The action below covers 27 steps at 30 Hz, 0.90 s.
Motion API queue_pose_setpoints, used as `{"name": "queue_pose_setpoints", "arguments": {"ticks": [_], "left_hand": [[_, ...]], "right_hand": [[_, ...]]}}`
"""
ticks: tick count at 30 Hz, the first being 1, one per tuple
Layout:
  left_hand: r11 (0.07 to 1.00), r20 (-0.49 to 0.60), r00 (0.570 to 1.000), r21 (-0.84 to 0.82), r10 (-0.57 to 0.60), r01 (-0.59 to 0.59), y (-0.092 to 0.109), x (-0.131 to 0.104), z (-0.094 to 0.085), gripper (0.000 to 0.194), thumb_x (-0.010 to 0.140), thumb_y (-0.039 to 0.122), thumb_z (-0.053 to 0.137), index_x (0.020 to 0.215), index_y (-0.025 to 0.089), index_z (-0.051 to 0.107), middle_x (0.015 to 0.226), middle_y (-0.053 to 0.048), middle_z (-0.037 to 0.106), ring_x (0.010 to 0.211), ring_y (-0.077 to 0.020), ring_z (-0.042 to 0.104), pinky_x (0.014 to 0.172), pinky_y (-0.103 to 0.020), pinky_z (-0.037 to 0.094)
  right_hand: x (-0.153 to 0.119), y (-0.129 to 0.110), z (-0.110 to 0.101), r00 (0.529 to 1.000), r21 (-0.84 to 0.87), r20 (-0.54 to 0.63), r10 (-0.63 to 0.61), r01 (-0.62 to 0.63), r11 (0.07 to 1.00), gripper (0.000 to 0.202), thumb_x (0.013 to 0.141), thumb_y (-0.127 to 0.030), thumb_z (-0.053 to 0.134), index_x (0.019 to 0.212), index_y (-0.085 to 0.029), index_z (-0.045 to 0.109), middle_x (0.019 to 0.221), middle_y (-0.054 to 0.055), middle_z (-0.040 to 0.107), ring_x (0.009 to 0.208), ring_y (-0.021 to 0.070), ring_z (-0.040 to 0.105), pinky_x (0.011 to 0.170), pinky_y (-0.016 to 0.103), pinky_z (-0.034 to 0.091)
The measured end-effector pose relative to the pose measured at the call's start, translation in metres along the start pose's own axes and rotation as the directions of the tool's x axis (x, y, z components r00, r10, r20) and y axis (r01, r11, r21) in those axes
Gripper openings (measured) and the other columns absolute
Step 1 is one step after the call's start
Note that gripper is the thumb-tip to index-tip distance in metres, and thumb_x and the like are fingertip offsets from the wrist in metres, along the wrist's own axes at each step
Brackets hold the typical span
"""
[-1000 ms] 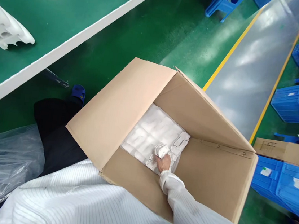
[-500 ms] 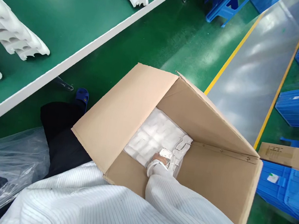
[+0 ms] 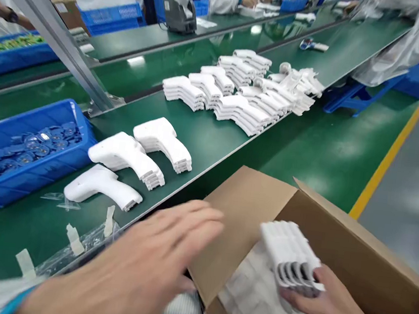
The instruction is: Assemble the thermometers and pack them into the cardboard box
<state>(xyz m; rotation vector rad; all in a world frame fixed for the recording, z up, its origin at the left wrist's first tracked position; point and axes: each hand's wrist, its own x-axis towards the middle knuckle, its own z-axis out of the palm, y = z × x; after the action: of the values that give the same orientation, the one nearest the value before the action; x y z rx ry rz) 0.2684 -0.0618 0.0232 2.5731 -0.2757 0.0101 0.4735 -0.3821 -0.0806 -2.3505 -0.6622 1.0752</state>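
Note:
My right hand (image 3: pixel 339 308) grips a stack of white plastic housing shells (image 3: pixel 288 243), thumb on one side and fingers underneath. It is over the open cardboard box (image 3: pixel 254 198), in which more white pieces (image 3: pixel 258 290) lie. My left hand (image 3: pixel 131 259), slightly smeared, hovers empty by the bench edge with its fingers stretched out. Past it, on the green bench, lie pistol-shaped white shells in small stacks: a near one (image 3: pixel 102 187), a middle one (image 3: pixel 128 154) and a farther one (image 3: pixel 163 141).
Several more shell stacks (image 3: pixel 238 109) and a loose heap (image 3: pixel 298 86) cover the bench farther off. A blue bin (image 3: pixel 75 161) of small blue parts stands at left. A metal post (image 3: pixel 57 31) rises behind it. Co-workers' hands (image 3: pixel 251 0) show across the line.
The view has swung up to the bench. My right hand, formerly deep in the box, is now higher with a stack of shells. My left hand has come into view.

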Motion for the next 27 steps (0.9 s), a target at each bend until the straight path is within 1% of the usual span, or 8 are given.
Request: {"name": "queue_pose_setpoints", "arguments": {"ticks": [2,4,6,11,16,21,25,27], "left_hand": [[0.989,0.048,0.988,0.014,0.149,-0.150,-0.002,0.036,0.000,0.070,0.092,0.017,0.054,0.155,0.019,0.024,0.157,-0.011,0.040,0.149,-0.0247,0.030,0.121,-0.043,0.034],[0.957,0.063,0.957,0.046,0.282,-0.285,-0.009,0.070,-0.009,0.055,0.089,0.013,0.054,0.143,0.015,0.039,0.141,-0.016,0.054,0.135,-0.0266,0.047,0.114,-0.043,0.040],[0.959,0.006,0.963,0.093,0.269,-0.269,-0.024,0.097,-0.030,0.047,0.084,0.017,0.061,0.128,0.014,0.048,0.124,-0.016,0.061,0.115,-0.0279,0.058,0.100,-0.042,0.049],[0.977,-0.072,0.976,-0.073,-0.204,0.198,-0.073,0.142,-0.088,0.065,0.070,0.047,0.076,0.121,0.013,0.054,0.115,-0.011,0.066,0.093,-0.0234,0.063,0.076,-0.034,0.053],[0.858,0.182,0.861,-0.120,-0.475,0.499,-0.113,0.172,-0.104,0.067,0.083,0.064,0.058,0.118,0.006,0.060,0.115,-0.012,0.071,0.097,-0.0199,0.063,0.082,-0.029,0.052],[0.776,-0.100,0.818,0.269,-0.567,0.571,-0.133,0.150,-0.123,0.071,0.086,0.056,0.062,0.133,0.005,0.053,0.139,-0.021,0.058,0.122,-0.0307,0.057,0.103,-0.039,0.045],[0.771,-0.267,0.802,0.233,-0.535,0.592,-0.123,0.080,-0.151,0.068,0.090,0.055,0.057,0.142,0.012,0.049,0.145,-0.015,0.054,0.127,-0.0306,0.055,0.105,-0.038,0.044],[0.742,-0.359,0.747,0.185,-0.559,0.645,-0.115,0.030,-0.161,0.067,0.090,0.058,0.056,0.142,0.016,0.051,0.144,-0.010,0.055,0.124,-0.0287,0.057,0.104,-0.036,0.045]], "right_hand": [[0.014,-0.080,-0.018,0.920,0.052,0.249,-0.303,0.300,0.953,0.021,0.069,-0.042,0.073,0.083,-0.029,0.068,0.080,0.006,0.072,0.075,0.0271,0.070,0.064,0.036,0.057],[0.034,-0.139,-0.035,0.857,0.078,0.311,-0.411,0.408,0.910,0.036,0.061,-0.037,0.081,0.094,-0.027,0.070,0.087,0.002,0.073,0.081,0.0241,0.070,0.072,0.032,0.058],[0.057,-0.173,-0.059,0.813,0.090,0.347,-0.468,0.468,0.879,0.049,0.060,-0.034,0.083,0.106,-0.023,0.069,0.090,0.001,0.072,0.084,0.0220,0.070,0.076,0.031,0.058],[0.112,-0.208,-0.117,0.763,0.030,0.057,-0.643,0.643,0.766,0.082,0.077,-0.048,0.075,0.148,-0.020,0.045,0.138,0.009,0.060,0.124,0.0268,0.060,0.100,0.038,0.053],[0.156,-0.253,-0.084,0.863,-0.517,-0.143,-0.485,0.352,0.780,0.069,0.076,-0.041,0.080,0.136,-0.015,0.056,0.131,0.011,0.064,0.121,0.0310,0.061,0.101,0.043,0.051],[0.183,-0.278,-0.031,0.903,-0.588,-0.287,-0.319,0.097,0.803,0.055,0.074,-0.025,0.078,0.121,-0.004,0.057,0.115,0.022,0.067,0.109,0.0371,0.066,0.090,0.046,0.054],[0.187,-0.294,-0.018,0.903,-0.606,-0.331,-0.273,0.018,0.795,0.053,0.079,-0.025,0.074,0.122,-0.003,0.052,0.115,0.025,0.066,0.112,0.0365,0.066,0.088,0.043,0.053],[0.187,-0.304,-0.013,0.903,-0.615,-0.339,-0.264,0.000,0.788,0.054,0.079,-0.026,0.074,0.122,-0.005,0.051,0.114,0.024,0.066,0.112,0.0359,0.065,0.087,0.041,0.052]]}}
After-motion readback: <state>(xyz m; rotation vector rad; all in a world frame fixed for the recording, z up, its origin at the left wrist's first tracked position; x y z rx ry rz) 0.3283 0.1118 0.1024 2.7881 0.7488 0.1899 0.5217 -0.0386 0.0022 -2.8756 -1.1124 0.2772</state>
